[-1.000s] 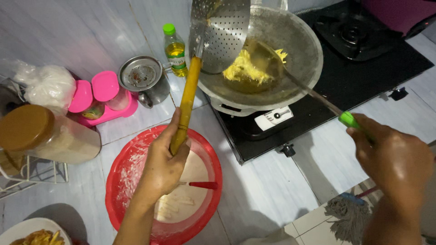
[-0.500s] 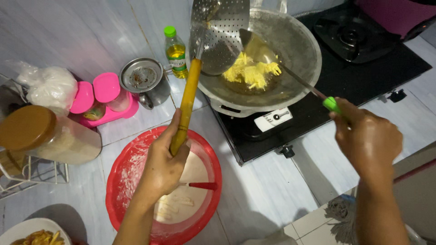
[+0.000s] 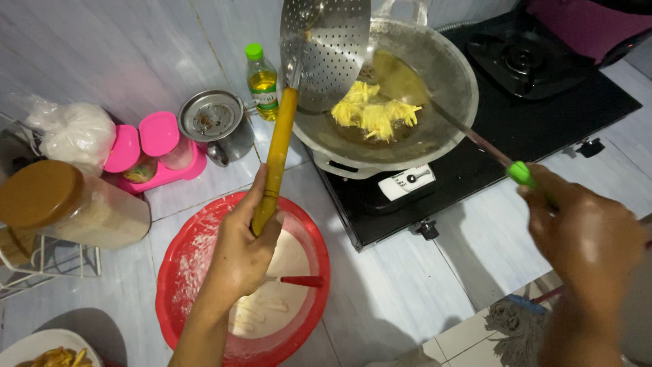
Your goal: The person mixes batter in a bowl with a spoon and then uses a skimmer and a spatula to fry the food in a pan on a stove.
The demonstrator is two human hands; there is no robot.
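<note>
Frying station, viewed from above. Left hand [image 3: 241,255]: clamped around the yellow handle of a perforated metal skimmer [image 3: 324,51], whose bowl is held raised over the near-left rim of the wok [image 3: 451,81], empty as far as can be seen. Right hand [image 3: 584,234]: closed on the green-tipped handle of a metal spatula [image 3: 448,115], whose blade reaches into the wok beside the food. Battered yellow strips [image 3: 373,115]: gathered in a loose clump at the middle of the wok, lying in shallow oil, pale and not yet browned; frying is judged to be under way, with lifting out not yet done. Red basin [image 3: 178,272]: set on the tiled desk [image 3: 401,299] below the left hand, holding pale batter with a few strips lying in it and a red-handled utensil [image 3: 299,281], so further pieces are judged left to fry. White plate [image 3: 27,343]: cut off at the lower left corner, with some fried pieces already on it. Also present: gas stove [image 3: 543,115], oil bottle [image 3: 261,80], lidded metal pot [image 3: 216,126], pink container set [image 3: 153,149], brown-lidded jar [image 3: 68,207], white bag [image 3: 71,132]. Hidden or unclear: the flame under the wok is not visible; the left fingertips are concealed behind the handle; the right forearm is cut off by the frame; a mop head [image 3: 519,323] on the floor is only partly shown.
</note>
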